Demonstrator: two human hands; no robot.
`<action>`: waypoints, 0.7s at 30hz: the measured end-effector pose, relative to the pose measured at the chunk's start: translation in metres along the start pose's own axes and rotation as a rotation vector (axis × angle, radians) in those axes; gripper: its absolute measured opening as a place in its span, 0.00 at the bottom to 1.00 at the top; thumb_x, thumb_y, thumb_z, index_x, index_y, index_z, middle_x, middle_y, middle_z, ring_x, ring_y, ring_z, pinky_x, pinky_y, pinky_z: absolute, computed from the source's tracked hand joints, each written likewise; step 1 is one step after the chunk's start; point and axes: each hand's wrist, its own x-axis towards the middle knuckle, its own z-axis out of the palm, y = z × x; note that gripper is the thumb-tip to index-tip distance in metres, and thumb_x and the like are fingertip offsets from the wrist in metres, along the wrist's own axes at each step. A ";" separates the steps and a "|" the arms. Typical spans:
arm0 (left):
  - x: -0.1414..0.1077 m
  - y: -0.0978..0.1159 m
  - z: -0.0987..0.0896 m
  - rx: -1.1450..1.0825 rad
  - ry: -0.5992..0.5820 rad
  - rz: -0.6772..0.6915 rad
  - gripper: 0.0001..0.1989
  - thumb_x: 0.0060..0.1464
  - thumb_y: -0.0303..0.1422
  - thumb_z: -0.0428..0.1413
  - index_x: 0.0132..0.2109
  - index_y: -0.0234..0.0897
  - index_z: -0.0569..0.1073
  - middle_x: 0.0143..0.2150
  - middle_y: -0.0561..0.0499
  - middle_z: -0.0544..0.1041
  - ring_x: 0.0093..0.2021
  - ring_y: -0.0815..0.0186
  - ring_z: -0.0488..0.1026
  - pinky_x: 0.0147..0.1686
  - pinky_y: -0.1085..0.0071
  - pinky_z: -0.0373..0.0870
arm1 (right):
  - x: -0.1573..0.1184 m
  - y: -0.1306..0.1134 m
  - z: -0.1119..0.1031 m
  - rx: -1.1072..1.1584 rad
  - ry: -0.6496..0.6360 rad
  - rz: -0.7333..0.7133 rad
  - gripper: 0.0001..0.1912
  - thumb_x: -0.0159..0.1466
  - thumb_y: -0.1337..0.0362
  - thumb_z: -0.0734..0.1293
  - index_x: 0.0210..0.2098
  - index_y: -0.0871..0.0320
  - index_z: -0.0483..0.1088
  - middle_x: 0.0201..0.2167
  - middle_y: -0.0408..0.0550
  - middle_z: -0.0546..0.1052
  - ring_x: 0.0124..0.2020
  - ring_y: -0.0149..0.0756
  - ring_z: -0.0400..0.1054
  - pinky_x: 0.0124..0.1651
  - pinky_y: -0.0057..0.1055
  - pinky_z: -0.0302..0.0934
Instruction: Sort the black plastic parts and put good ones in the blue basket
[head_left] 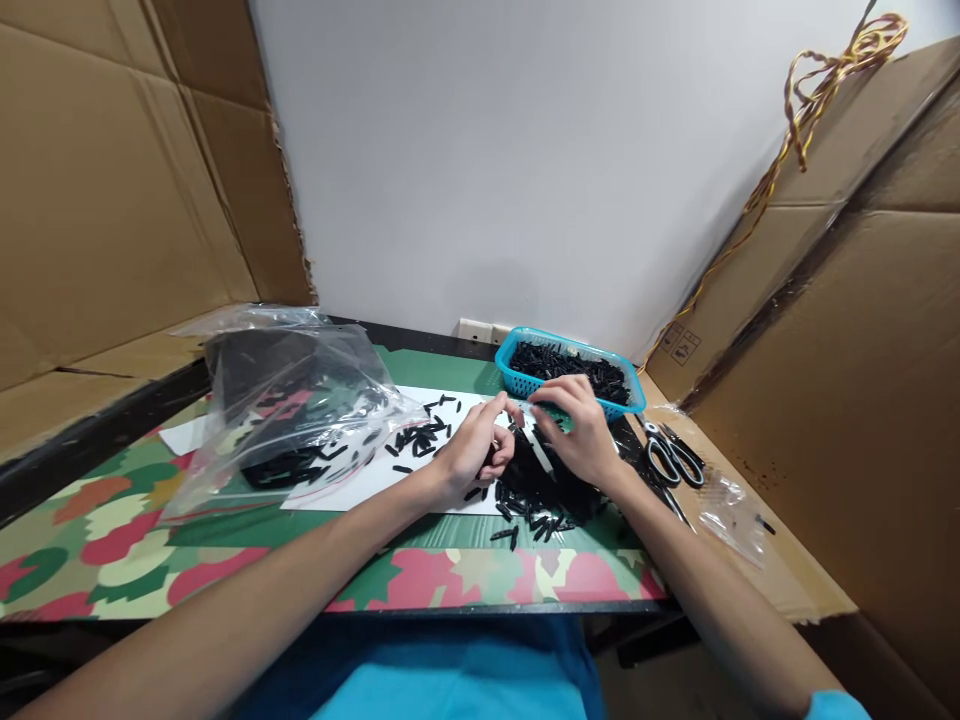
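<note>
My left hand [480, 442] is closed, its thumb and forefinger together at the tip and the other fingers curled in. Facing it, my right hand [576, 428] is bent into a pinch, thumb close to forefinger. Whatever the fingertips hold is too small to make out. Below and between the hands lies a pile of small black pieces [525, 495], slim and short. A narrow white strip [538, 455] slants across this pile. More loose black pieces [426, 440] are scattered on a white sheet [337, 493] to the left of my left hand.
Behind my right hand stands a blue basket [637, 395] full of black pieces. A clear zip bag [300, 370] with black pieces lies left. Scissors [675, 458] and a small plastic bag [731, 520] lie right. Cardboard walls [847, 330] flank the table; a twisted cord [806, 110] hangs right.
</note>
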 end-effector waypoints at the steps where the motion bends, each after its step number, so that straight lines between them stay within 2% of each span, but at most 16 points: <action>1: -0.001 -0.001 0.001 0.005 -0.006 -0.028 0.22 0.69 0.57 0.46 0.43 0.44 0.67 0.16 0.61 0.63 0.11 0.73 0.50 0.12 0.82 0.44 | -0.002 -0.007 0.005 0.039 -0.039 -0.038 0.05 0.74 0.61 0.69 0.43 0.51 0.78 0.44 0.51 0.81 0.50 0.48 0.70 0.57 0.48 0.67; 4: -0.001 -0.002 0.003 0.020 -0.008 -0.073 0.27 0.67 0.63 0.45 0.41 0.44 0.66 0.15 0.59 0.64 0.11 0.73 0.52 0.12 0.82 0.45 | -0.006 -0.018 0.015 0.140 -0.128 -0.102 0.03 0.72 0.63 0.72 0.41 0.51 0.79 0.45 0.50 0.81 0.50 0.46 0.70 0.56 0.46 0.68; 8: -0.001 -0.004 0.002 0.045 -0.005 -0.088 0.29 0.64 0.65 0.46 0.41 0.44 0.67 0.15 0.60 0.64 0.11 0.74 0.51 0.12 0.83 0.44 | -0.005 -0.016 0.022 0.226 -0.181 -0.085 0.01 0.70 0.65 0.74 0.41 0.52 0.80 0.44 0.49 0.81 0.49 0.45 0.69 0.54 0.43 0.69; 12: 0.002 -0.006 -0.002 0.057 -0.014 -0.147 0.32 0.63 0.68 0.45 0.40 0.43 0.69 0.16 0.59 0.65 0.11 0.74 0.51 0.12 0.81 0.42 | -0.003 -0.011 0.026 0.275 -0.187 -0.051 0.03 0.68 0.66 0.76 0.40 0.53 0.80 0.44 0.49 0.82 0.48 0.45 0.70 0.53 0.43 0.69; 15: 0.004 -0.008 -0.003 0.049 -0.012 -0.188 0.32 0.61 0.69 0.47 0.38 0.42 0.68 0.16 0.60 0.62 0.11 0.75 0.50 0.12 0.81 0.41 | -0.003 -0.011 0.027 0.309 -0.189 -0.054 0.04 0.68 0.68 0.76 0.38 0.53 0.79 0.43 0.48 0.82 0.47 0.44 0.70 0.54 0.42 0.67; 18: 0.005 -0.008 -0.001 0.042 -0.017 -0.186 0.31 0.61 0.68 0.48 0.39 0.43 0.68 0.16 0.61 0.60 0.11 0.74 0.50 0.12 0.81 0.42 | -0.003 -0.013 0.026 0.336 -0.188 -0.056 0.05 0.69 0.69 0.74 0.37 0.53 0.79 0.42 0.47 0.83 0.47 0.43 0.70 0.54 0.41 0.67; 21: 0.005 -0.005 0.000 0.030 -0.013 -0.139 0.28 0.63 0.65 0.49 0.41 0.44 0.67 0.17 0.61 0.61 0.12 0.75 0.49 0.12 0.82 0.42 | -0.001 -0.013 0.023 0.351 -0.141 -0.023 0.06 0.71 0.64 0.74 0.35 0.53 0.77 0.39 0.47 0.82 0.45 0.43 0.70 0.52 0.41 0.66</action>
